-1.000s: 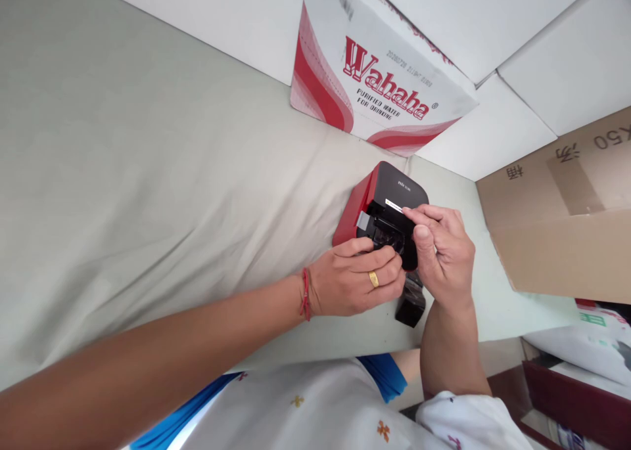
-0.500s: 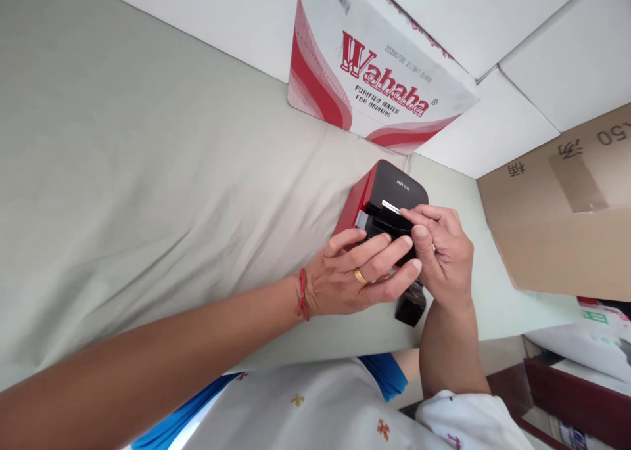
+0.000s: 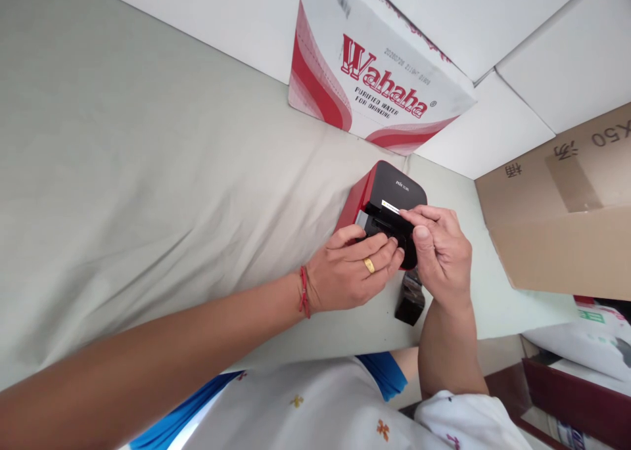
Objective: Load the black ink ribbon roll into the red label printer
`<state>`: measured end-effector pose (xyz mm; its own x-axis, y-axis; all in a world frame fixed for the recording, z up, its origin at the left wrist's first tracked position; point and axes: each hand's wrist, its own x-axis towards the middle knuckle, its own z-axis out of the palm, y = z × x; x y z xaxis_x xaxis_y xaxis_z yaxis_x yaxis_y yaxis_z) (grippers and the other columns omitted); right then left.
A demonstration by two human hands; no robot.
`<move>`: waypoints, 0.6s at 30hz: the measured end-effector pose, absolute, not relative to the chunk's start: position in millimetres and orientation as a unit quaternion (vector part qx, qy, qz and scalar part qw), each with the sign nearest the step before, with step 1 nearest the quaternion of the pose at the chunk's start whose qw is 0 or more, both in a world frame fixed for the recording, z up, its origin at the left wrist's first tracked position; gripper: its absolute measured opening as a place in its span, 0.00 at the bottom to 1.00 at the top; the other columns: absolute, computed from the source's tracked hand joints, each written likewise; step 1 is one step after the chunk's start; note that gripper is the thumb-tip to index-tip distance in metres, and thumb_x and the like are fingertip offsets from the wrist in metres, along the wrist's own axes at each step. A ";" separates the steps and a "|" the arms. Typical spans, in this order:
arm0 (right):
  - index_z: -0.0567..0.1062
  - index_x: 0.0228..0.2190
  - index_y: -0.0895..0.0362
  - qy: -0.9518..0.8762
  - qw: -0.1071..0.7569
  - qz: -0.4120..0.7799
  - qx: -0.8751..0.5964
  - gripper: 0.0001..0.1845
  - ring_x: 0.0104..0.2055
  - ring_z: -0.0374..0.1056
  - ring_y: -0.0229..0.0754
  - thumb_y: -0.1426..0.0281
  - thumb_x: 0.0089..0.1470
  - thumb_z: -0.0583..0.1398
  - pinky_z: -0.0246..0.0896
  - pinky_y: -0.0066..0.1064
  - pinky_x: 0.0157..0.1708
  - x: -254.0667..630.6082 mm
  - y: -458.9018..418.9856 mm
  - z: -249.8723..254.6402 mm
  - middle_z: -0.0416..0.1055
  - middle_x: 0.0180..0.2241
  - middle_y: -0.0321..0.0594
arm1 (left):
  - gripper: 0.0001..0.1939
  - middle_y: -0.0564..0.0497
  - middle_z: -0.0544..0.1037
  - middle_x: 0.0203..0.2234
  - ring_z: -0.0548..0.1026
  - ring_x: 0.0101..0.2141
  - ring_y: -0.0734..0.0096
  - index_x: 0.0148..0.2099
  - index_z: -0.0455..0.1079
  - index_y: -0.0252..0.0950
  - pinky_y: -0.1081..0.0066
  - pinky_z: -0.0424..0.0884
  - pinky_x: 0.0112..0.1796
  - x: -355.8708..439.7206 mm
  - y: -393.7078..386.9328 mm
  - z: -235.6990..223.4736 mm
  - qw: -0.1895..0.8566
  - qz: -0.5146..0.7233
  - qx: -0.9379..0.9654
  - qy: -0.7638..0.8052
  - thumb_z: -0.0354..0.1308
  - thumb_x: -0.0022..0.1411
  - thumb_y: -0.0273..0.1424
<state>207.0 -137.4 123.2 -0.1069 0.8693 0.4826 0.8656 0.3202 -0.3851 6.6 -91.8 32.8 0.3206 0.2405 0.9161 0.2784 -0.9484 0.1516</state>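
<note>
A compact red and black device (image 3: pixel 401 186), which looks like a small label printer, sits on the covered surface. Its black top carries light lettering and a narrow white sticker. My left hand (image 3: pixel 357 266), with a gold ring and a red wrist cord, has its fingers bent into the dark recess at the device's front; its thumb rests by a grey side piece. My right hand (image 3: pixel 441 249) grips the device's right edge, index finger by the sticker and thumb below. What lies under the left fingertips is hidden. A shiny black block (image 3: pixel 410 302) lies close in front of the device.
A white and red Wahaha water carton (image 3: pixel 379 75) stands behind the device against white tiles. To the right is a brown cardboard box (image 3: pixel 552 220). The pale green-grey cloth (image 3: pixel 172 174) is wrinkled on the left. Dark red furniture (image 3: pixel 576 397) shows at the lower right.
The fingers of my left hand have drawn back and curled further into the recess, uncovering more of the device's front and the black block. My right hand stays nearly still.
</note>
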 end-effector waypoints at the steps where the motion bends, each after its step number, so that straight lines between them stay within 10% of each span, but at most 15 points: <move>1: 0.90 0.56 0.50 -0.745 0.328 0.002 -0.582 0.19 0.56 0.79 0.49 0.60 0.81 0.60 0.76 0.45 0.55 207.0 -137.8 123.1 0.84 0.52 0.47 | 0.10 0.49 0.93 0.51 0.88 0.54 0.66 0.57 0.82 0.37 0.61 0.77 0.53 7.4 -92.2 33.0 0.022 -0.567 -0.808 -0.158 0.63 0.79 0.25; 10: 0.89 0.59 0.51 -0.754 0.333 0.000 -0.566 0.18 0.56 0.77 0.47 0.65 0.81 0.60 0.75 0.43 0.56 206.3 -142.5 120.3 0.84 0.52 0.46 | 0.08 0.56 0.93 0.44 0.86 0.47 0.75 0.46 0.84 0.38 0.64 0.73 0.46 10.4 -92.6 38.0 0.041 -0.594 -0.791 -0.143 0.64 0.80 0.24; 18: 0.89 0.59 0.50 -0.750 0.345 0.031 -0.564 0.18 0.57 0.78 0.45 0.66 0.81 0.59 0.75 0.41 0.57 210.3 -144.2 116.2 0.83 0.53 0.45 | 0.12 0.50 0.92 0.56 0.83 0.50 0.71 0.60 0.84 0.37 0.62 0.69 0.47 9.8 -96.8 40.0 0.058 -0.549 -0.819 -0.158 0.61 0.82 0.28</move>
